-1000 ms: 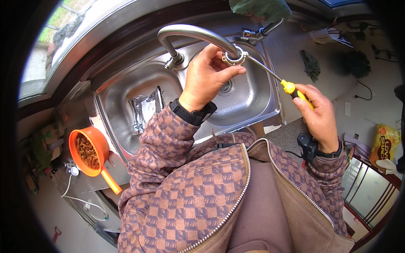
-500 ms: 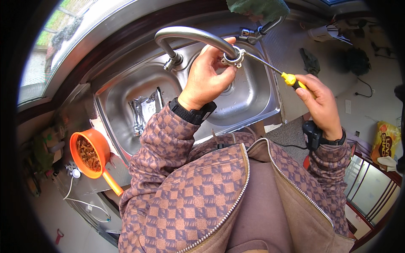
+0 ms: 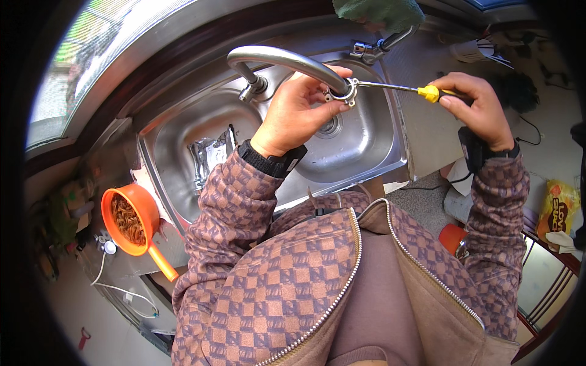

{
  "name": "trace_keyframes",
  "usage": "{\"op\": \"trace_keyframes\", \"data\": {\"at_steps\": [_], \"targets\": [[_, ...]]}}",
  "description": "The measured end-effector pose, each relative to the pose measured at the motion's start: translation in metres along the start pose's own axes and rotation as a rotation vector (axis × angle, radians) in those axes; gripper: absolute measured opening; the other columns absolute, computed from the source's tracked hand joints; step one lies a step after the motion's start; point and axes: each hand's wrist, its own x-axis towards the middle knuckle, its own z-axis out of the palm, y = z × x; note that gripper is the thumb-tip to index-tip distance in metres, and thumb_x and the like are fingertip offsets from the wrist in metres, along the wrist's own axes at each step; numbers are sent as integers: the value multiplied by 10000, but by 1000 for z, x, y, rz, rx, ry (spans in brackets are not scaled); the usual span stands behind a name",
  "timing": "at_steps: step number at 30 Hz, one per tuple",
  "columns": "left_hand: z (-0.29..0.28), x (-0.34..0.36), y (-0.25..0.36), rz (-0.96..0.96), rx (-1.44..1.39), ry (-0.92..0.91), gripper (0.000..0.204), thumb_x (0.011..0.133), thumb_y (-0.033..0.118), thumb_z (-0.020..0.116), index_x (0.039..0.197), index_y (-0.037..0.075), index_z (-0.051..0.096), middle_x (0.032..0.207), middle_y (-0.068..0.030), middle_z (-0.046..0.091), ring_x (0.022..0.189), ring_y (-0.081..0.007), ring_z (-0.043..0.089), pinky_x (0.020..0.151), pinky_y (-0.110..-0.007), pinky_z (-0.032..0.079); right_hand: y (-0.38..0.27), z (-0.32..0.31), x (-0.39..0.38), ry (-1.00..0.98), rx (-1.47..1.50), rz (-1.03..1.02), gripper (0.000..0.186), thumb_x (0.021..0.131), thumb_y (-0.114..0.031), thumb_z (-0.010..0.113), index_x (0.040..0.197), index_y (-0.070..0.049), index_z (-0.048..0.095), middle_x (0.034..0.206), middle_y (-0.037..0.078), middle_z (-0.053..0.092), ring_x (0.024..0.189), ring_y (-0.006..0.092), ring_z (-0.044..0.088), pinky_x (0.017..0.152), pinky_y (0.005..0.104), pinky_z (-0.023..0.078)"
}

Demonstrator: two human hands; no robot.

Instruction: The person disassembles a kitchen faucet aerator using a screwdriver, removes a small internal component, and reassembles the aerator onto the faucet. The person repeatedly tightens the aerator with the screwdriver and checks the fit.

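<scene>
A curved metal faucet arches over the double sink, and a white ring clamp with small lugs sits around its spout end. My left hand is closed on this clamp, thumb below and fingers behind the spout. In my right hand is a screwdriver with a yellow and black handle, gripped by the handle. Its shaft lies nearly level, and the tip meets the clamp's right side at a lug. Whether the tip sits in a screw is too small to tell.
The steel sink has a crumpled silver-and-black packet in its left basin. An orange dipper with brown contents stands left of it. A second tap with a green cloth is behind. A yellow bag lies far right.
My right hand has moved up and right, bringing the screwdriver from a slant to nearly level. The clamp has shifted slightly right and down, with my left hand still on it.
</scene>
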Motion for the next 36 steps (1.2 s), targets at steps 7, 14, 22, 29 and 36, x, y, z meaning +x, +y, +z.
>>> {"op": "trace_keyframes", "data": {"at_steps": [7, 14, 22, 29, 36], "targets": [[4, 1, -3, -15, -27, 69, 453, 764, -101, 632, 1186, -16, 491, 1073, -73, 569, 975, -127, 562, 857, -250, 479, 9, -2, 3, -197, 316, 207, 272, 739, -143, 644, 951, -9, 537, 879, 11, 545, 834, 79, 514, 790, 214, 405], [6, -1, -6, 24, 19, 42, 428, 826, -9, 617, 1232, -19, 481, 1063, -68, 588, 967, -124, 563, 856, -258, 469, -25, 57, -71, 201, 330, 357, 280, 783, -86, 651, 1025, 16, 552, 875, 8, 567, 805, 75, 520, 737, 218, 420], [17, 0, -13, 82, -3, 239, 315, 834, 94, 644, 1123, -11, 576, 945, -39, 555, 780, -108, 602, 692, -213, 481, -38, 109, -87, 428, 250, 228, 270, 775, -50, 656, 1019, 21, 566, 849, 81, 613, 770, 114, 588, 701, 230, 455], [23, 0, -13, 78, 19, 303, 293, 832, 77, 641, 1103, -18, 582, 956, -41, 563, 757, -99, 598, 680, -215, 481, -34, 109, -83, 459, 201, 199, 264, 771, -50, 657, 1008, 23, 567, 843, 104, 614, 753, 142, 600, 687, 248, 461], [25, 0, -11, 60, 1, 316, 303, 829, 74, 642, 1110, -16, 575, 965, -43, 568, 759, -105, 606, 682, -219, 490, -34, 107, -78, 412, 196, 197, 265, 780, -33, 648, 1023, 25, 561, 868, 86, 609, 788, 127, 588, 715, 238, 454]]}}
